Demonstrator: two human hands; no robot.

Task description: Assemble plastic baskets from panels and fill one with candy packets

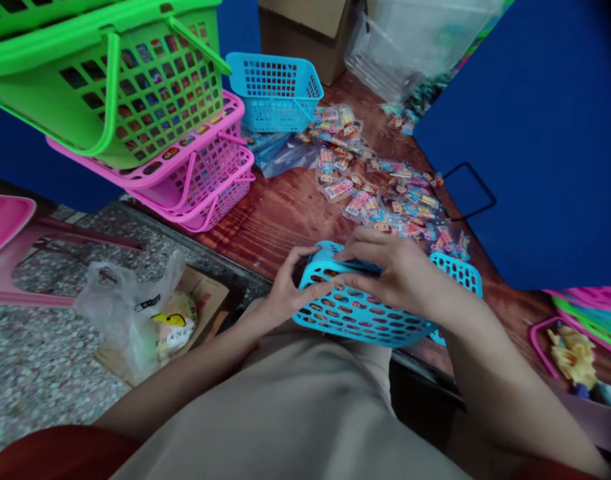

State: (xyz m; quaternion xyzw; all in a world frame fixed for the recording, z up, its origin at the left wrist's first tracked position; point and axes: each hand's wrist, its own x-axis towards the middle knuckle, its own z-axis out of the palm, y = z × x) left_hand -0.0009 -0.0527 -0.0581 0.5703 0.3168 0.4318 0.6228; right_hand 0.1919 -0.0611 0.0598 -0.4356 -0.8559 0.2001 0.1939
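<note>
A small blue plastic basket (358,313) with a pattern of holes lies tilted in front of my body, at the table's near edge. My left hand (288,290) grips its left end, with the thumb along the upper edge and the fingers curled round the far corner. Over the basket's top, my right hand (393,267) holds the edge between thumb and bent fingers. The palm and wrist hide part of the basket. Behind the right forearm, another blue latticed piece (458,273) shows; I cannot tell whether it belongs to the same basket.
Many small clear packets (355,180) are spread over the wooden table (270,213). A blue basket (275,93) stands behind them. Green (150,93) and pink baskets (205,173) are stacked at left. A plastic bag (135,320) lies on the floor; a blue panel (535,153) rises at right.
</note>
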